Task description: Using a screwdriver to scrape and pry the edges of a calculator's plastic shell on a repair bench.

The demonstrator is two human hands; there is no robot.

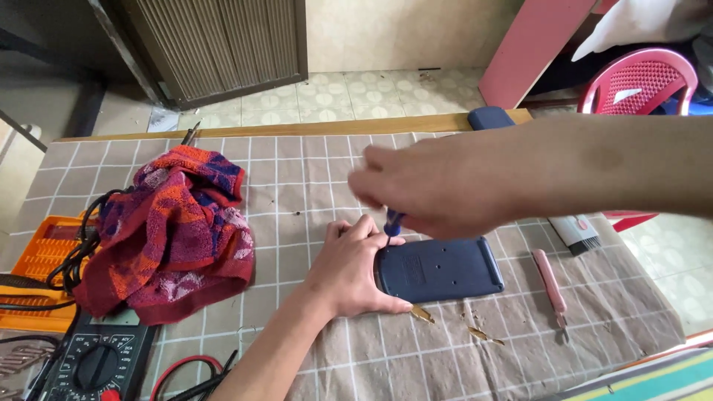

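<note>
Pinching the blue handle of a small screwdriver [393,220], the right hand [438,186] is reaching in from the right side with its fingers closed around the tool, holding it nearly upright so the tip is pointing down at the top left corner of a dark blue, flat rectangular device [440,269]. That device is lying back-side up on a grey checked cloth [297,171], its long axis running left to right, directly below the right hand. Bracing it, the left hand [349,271] is coming up from below, fingers spread and pressing against the device's left short end, thumb resting along the lower left edge, so the left hand is the nearer one to the device itself. Just beyond the device's right end, a slim pink tool [550,278] is lying on the cloth, with a white comb-toothed piece [575,232] behind it. Farther left, a crumpled red, orange and purple towel [174,230] is sitting near an orange tray [37,256], and a black multimeter [96,364] with red and black leads is occupying the lower left corner.
</note>
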